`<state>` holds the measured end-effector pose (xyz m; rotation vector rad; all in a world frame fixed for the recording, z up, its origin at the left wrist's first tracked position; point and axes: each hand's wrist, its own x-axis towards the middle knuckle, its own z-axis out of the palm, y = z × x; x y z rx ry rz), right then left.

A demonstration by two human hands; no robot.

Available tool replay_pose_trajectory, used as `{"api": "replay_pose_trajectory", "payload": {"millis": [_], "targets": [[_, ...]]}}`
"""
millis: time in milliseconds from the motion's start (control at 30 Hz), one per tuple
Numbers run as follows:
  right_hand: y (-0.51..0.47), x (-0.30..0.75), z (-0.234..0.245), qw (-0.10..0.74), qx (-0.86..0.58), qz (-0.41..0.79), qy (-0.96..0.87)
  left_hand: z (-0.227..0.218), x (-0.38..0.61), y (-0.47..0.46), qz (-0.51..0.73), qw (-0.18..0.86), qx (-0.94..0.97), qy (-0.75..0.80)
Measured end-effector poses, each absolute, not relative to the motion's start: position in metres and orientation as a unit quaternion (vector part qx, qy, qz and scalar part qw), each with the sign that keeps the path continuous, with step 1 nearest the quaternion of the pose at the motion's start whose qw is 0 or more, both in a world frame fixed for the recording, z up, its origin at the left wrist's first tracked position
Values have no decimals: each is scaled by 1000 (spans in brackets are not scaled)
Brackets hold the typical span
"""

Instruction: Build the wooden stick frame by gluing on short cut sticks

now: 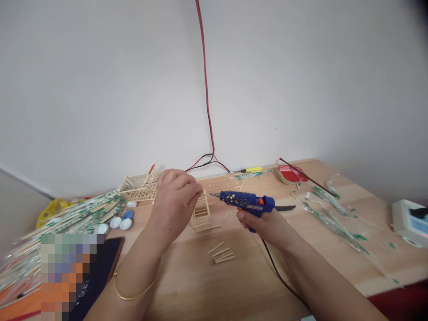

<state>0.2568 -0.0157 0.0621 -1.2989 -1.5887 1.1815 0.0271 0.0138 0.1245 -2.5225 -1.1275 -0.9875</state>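
Note:
My right hand [264, 225] grips a blue hot glue gun [245, 200], its nozzle pointing left toward a small structure of wooden sticks [201, 215] standing on the wooden table [254, 276]. My left hand [175, 200] is closed in a pinch at the top of that stick structure, just in front of the nozzle; what the fingertips hold is too small to make out. A thin gold bangle sits on my left wrist. The glue gun's black cord [281, 278] trails back along my right forearm.
Several cut sticks [222, 254] lie near the structure. A larger stick lattice box [139, 187], bottle caps [121, 221], a heap of wrapped sticks [76, 218], a dark phone [100, 267], a red dish [291, 174], torn wrappers [334, 220], a white device [409, 220] and red-black wires [207, 111] surround them.

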Motion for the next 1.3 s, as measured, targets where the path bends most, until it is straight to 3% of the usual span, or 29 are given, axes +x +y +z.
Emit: {"api": "replay_pose_trajectory", "payload": {"millis": [667,767,1033,1300], "targets": [[-17,258,68,383,-497,447,-637,126,27,14,-356,85,-850,-379],[-16,258,68,390,-492,432,-647,125,27,13,-391,-6,-830,-397],[-15,260,61,409,-474,444,-641,118,27,15,-544,-459,-578,-400],[-19,258,55,410,-465,416,-666,120,36,12,-553,-555,-500,-369]]}}
